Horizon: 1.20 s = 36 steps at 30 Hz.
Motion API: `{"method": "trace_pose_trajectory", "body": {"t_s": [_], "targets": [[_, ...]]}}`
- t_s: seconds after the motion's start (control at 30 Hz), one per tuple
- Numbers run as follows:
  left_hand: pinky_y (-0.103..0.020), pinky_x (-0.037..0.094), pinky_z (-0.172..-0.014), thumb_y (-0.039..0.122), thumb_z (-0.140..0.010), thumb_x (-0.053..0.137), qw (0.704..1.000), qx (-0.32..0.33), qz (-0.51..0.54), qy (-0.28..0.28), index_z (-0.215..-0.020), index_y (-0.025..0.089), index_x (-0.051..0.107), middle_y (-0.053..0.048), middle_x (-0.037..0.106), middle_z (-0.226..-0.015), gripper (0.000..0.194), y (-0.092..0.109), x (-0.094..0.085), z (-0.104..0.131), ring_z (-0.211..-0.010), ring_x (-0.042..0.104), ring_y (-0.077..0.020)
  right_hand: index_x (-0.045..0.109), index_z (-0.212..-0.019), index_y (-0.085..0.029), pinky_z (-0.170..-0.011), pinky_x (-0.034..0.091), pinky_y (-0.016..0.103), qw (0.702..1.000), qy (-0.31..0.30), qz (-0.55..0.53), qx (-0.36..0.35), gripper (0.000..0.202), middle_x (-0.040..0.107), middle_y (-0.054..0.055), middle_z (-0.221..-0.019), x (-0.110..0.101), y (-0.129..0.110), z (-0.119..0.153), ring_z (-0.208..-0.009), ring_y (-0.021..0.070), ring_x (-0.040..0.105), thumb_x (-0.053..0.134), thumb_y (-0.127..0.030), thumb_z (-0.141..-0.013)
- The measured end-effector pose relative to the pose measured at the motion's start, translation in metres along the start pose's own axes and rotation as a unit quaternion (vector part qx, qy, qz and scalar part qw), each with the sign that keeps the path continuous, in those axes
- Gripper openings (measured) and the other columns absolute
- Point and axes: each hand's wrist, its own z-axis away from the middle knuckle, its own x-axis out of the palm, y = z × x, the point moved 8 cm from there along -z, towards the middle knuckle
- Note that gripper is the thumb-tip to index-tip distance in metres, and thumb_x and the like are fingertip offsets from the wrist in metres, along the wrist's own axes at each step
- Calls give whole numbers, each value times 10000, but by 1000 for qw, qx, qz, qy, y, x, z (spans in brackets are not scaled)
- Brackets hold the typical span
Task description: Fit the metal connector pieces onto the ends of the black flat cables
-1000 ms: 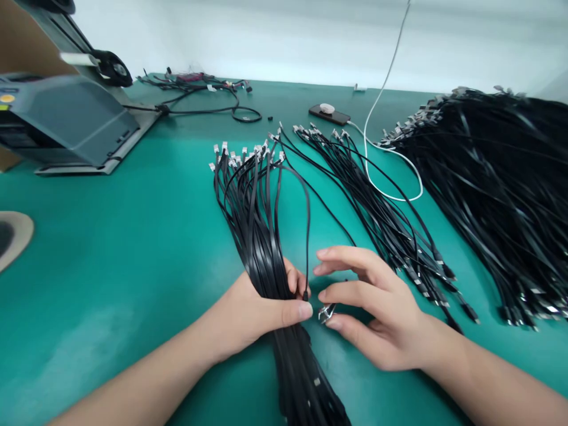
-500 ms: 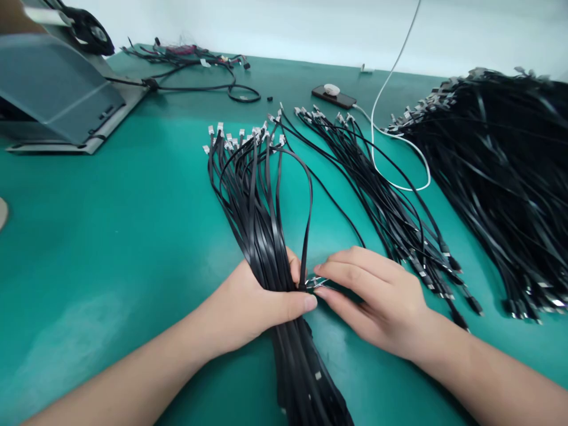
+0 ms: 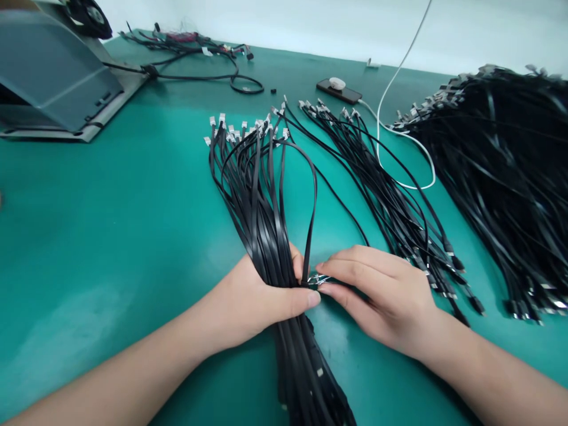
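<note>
My left hand (image 3: 266, 299) is wrapped around a thick bundle of flat black cables (image 3: 270, 236), its thumb lying across the front. White connectors (image 3: 233, 133) fan out at the far end, and the near end runs off the bottom of the view. One cable (image 3: 314, 195) bows out on the right and comes down to the left fingertips. Beside it, my right hand (image 3: 377, 293) pinches a small shiny silver wire-like piece (image 3: 318, 279) between thumb and fingers. That piece meets the cable at the bundle's right side; its exact kind is too small to make out.
A looser group of black cables (image 3: 377, 171) lies to the right, with a large cable pile (image 3: 510, 171) beyond it. Behind are a phone (image 3: 350, 94), a white cord (image 3: 432, 168) and tangled wires (image 3: 190, 44). A grey device (image 3: 53, 77) stands at the left.
The camera view has shifted slightly, so the table items sit a little further right. Both hands keep nearly the same hold on the bundle and the silver piece.
</note>
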Motion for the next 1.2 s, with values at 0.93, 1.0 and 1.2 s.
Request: {"method": "trace_pose_trajectory", "body": {"t_s": [0.93,1.0,1.2], "targets": [[-285,464,-664,459,-869,689,995,56,31,70,-809,205,555,13,611,-721,293,6,-10,7,-680,565,-156,665,-981,-197,-698,599,303,951,254,75,160,90,747,46,-853,-58,46,11,-753,188,726,641,-255,-916],[-282,469,-651,468,-879,671,992,59,40,102,-794,205,566,6,604,-721,297,9,-15,8,-687,555,-160,675,-1022,-197,-761,606,347,916,367,24,161,123,759,52,-904,-82,50,20,-815,204,738,645,-254,-918],[-253,467,-574,461,-926,592,980,36,126,151,-764,208,542,17,539,-680,305,9,-22,10,-653,478,-148,763,-964,-249,-752,575,504,796,601,28,-57,134,755,88,-1025,-130,16,46,-869,323,719,698,-210,-854]]}}
